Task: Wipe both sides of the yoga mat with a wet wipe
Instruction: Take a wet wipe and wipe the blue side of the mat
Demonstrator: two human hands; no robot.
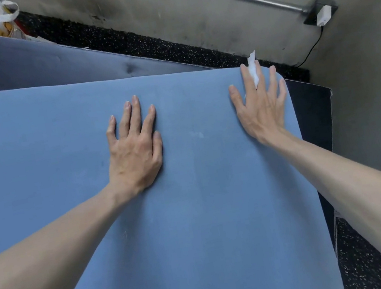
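Mat [196,218] lies flat on the floor; I press it with my flat left hand [135,150]. My right hand [262,108] holds the wipe [253,69] between straight fingers at the far corner. I judge wiping unfinished; underside unseen.

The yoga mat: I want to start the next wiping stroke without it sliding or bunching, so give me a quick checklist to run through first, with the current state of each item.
1. Left hand flat on the yoga mat to steady it: ok, fingers straight, palm down.
2. Wet wipe in the right hand: ok, it pokes out between the fingers.
3. Wipe spread under the palm: not ok, it looks bunched between the fingers.
4. Mat lying smooth where the hands rest: ok, no folds visible.
5. Wipe still damp: cannot tell.
6. Underside already wiped: cannot tell, only the upper face shows.
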